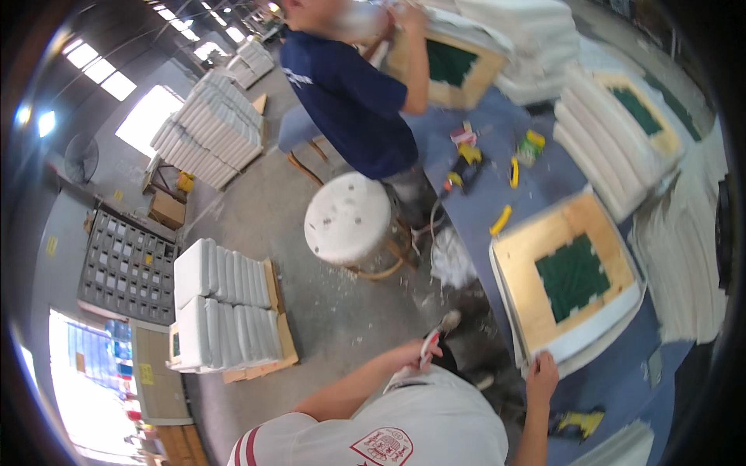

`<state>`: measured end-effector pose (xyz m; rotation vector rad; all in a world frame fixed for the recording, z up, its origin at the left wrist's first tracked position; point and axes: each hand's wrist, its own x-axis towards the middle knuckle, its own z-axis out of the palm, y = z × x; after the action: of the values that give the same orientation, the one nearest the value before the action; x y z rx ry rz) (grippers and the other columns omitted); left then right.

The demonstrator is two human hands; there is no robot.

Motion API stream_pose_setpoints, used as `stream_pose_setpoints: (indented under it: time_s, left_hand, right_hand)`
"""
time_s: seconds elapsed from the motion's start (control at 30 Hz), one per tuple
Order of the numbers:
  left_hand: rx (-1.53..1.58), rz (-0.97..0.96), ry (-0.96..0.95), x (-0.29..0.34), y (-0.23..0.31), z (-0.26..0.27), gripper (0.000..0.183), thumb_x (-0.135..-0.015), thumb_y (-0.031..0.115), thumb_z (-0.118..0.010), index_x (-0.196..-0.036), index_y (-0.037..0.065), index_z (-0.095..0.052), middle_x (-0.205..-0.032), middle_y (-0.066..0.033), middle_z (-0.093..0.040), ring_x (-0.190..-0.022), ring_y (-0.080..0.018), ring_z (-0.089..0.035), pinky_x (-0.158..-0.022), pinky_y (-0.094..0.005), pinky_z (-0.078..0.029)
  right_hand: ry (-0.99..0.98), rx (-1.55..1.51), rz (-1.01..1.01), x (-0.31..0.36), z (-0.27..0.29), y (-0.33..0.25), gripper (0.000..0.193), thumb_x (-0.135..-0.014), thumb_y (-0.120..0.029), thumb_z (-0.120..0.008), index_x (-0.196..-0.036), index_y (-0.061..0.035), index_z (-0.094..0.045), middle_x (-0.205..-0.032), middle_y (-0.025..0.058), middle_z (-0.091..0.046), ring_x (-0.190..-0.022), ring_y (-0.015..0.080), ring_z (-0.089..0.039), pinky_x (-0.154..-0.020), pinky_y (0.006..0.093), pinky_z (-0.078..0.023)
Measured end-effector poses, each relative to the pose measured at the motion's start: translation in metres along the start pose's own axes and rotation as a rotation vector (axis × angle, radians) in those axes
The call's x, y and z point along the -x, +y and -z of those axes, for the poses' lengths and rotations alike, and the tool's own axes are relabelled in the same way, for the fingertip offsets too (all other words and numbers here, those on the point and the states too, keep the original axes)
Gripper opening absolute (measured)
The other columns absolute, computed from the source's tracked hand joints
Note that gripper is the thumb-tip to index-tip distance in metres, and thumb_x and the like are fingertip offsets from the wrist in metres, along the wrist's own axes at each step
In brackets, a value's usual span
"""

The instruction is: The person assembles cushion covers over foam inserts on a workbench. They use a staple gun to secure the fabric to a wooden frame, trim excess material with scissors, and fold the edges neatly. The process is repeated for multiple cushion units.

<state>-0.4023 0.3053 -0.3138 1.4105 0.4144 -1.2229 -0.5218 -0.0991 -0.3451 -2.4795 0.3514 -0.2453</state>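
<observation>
In front of me on the blue-covered table lies a seat panel (522, 255), a light wooden board with a square dark green mesh middle, face up on white padded fabric. My right hand (542, 374) is closed, fingers pinching the white fabric (575, 342) at the panel's near left corner. Close to my waist, my left hand (408, 355) is closed round a slim red-and-white tool (429, 347); it resembles scissors, but its blades are not clear. A yellow-and-black power stapler (579, 424) lies right of my right forearm.
Yellow-handled cutters (501, 220) and another stapler (465, 168) lie beyond the panel. Stacked white cushions (602, 140) stand at the far right. A co-worker in a dark blue shirt (350, 93) handles another panel (474, 93). A round white stool (348, 217) and cushion piles (225, 311) stand on the floor.
</observation>
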Motion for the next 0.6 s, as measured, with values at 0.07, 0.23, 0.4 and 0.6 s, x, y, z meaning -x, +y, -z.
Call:
stream_pose_setpoints:
  time_s: [0.07,0.23,0.4,0.6]
  left_hand:
    - [-0.079,0.002,-0.064,-0.011,0.02,-0.002,0.042,-0.096,0.042,-0.073,-0.122,0.009,-0.072,-0.073,-0.0013,-0.064,-0.059,-0.0107,-0.059,-0.049,-0.0268,-0.039]
    - [-0.548,-0.204,-0.094,-0.03,0.077,0.01,0.039,-0.1,0.04,-0.068,-0.117,0.006,-0.073,-0.074,-0.0089,-0.072,-0.058,-0.0188,-0.068,-0.061,-0.0368,-0.053]
    - [-1.282,-0.488,0.183,-0.022,0.14,0.069,0.034,-0.087,0.034,-0.071,-0.11,0.011,-0.078,-0.098,-0.017,-0.08,-0.092,-0.0359,-0.079,-0.082,-0.0533,-0.061]
    - [-1.295,-0.295,0.13,-0.053,0.123,0.212,0.044,-0.095,0.051,-0.065,-0.128,0.025,-0.079,-0.108,-0.0123,-0.081,-0.091,-0.0339,-0.079,-0.083,-0.0467,-0.063]
  right_hand:
    - [-0.077,0.055,-0.085,-0.014,0.004,-0.011,0.009,-0.09,-0.002,-0.069,-0.099,-0.0002,-0.068,-0.109,0.0224,-0.072,-0.1,0.0449,-0.069,-0.085,0.0521,-0.055]
    - [-0.194,0.225,-0.149,-0.039,-0.003,-0.044,0.006,-0.079,-0.002,-0.073,-0.085,-0.0014,-0.071,-0.081,0.0203,-0.072,-0.086,0.0435,-0.071,-0.078,0.0512,-0.057]
    - [-0.434,-0.053,-0.182,-0.103,-0.045,-0.127,0.023,-0.077,-0.01,-0.076,-0.098,-0.0062,-0.082,-0.078,0.0158,-0.075,-0.075,0.0301,-0.075,-0.07,0.0423,-0.058]
    - [-0.469,0.02,-0.224,-0.163,-0.108,-0.209,0.02,-0.083,-0.012,-0.074,-0.1,-0.0111,-0.084,-0.081,0.0154,-0.077,-0.079,0.0271,-0.078,-0.074,0.039,-0.061]
